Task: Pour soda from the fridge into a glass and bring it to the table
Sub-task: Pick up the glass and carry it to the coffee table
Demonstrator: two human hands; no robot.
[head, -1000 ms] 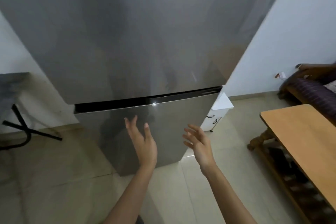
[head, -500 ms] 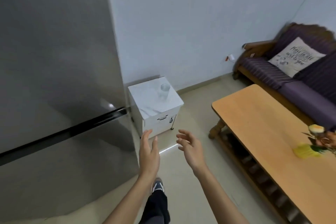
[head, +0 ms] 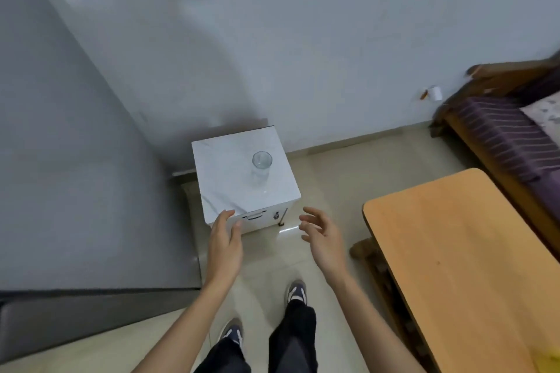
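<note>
**Stock of the corner, glass as marker**

- Fridge (head: 75, 191): left of the glass, doors closed; soda not in view.
- White cabinet (head: 230, 188): bears the glass.
- My left hand (head: 225, 247): empty, fingers loosely spread, near the cabinet's front edge.
- Glass (head: 261, 167): upright, empty, on the cabinet top.
- My right hand (head: 322, 238): empty, fingers curled apart, in front of the glass.
- Wooden table (head: 454, 266): right of the glass, well apart.

Step, as I judge it: locating the glass. Next calls for opening the fridge.
</note>
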